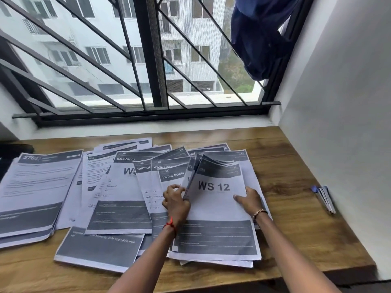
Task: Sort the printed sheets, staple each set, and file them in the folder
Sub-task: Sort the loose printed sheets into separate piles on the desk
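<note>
1. The brown wood-grain desk [296, 229] ran under a barred window and carried everything.
2. The printed sheets [118, 208], white office paper with dark grey header and footer bands, lay fanned and overlapping across the left and middle of the desk. A squarer stack sat at the far left.
3. The WS 12 set [213, 208], a thin pile of the same white-and-grey paper, lay right of centre at the near edge, overlapping its neighbours.
4. The left hand [175, 200] had its fingers curled, pinching the lifted left edges of a few upper leaves of that set.
5. The right hand [249, 199] lay flat with fingers extended, pressing the top page near its right edge and gripping nothing.
6. A small silver and blue stapler [324, 199], as it appeared to be, lay well apart at the right. No folder showed.
7. Handling judgement: the paper looked light, limp and slick leaf on leaf, so a set would probably slide out of square. Holding both long edges, or pinching one corner firmly, seemed safest, since a thin edge could crease or tear.
</note>
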